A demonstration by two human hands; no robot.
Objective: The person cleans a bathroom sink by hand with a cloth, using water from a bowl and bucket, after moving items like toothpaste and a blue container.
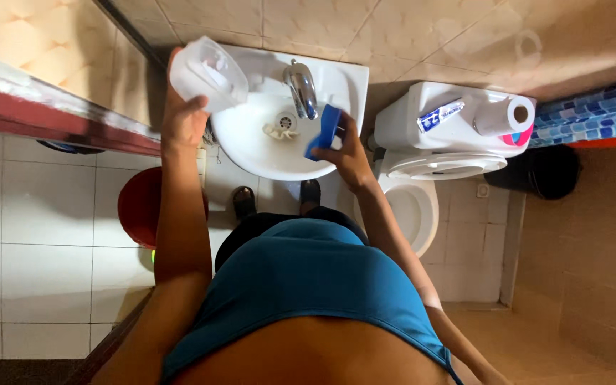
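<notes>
Here the left hand (183, 117) grips a clear plastic tub (208, 73) above the sink (251, 132); the right hand (347, 153) clasps a blue brush (324, 132) over the basin, seemingly mid-scrub beside the tap (302, 89).

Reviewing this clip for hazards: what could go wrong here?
The left hand holds a clear plastic container above the sink's edge; it might slip and drop. The blue object in the right hand sits close to the faucet and could knock it.
</notes>
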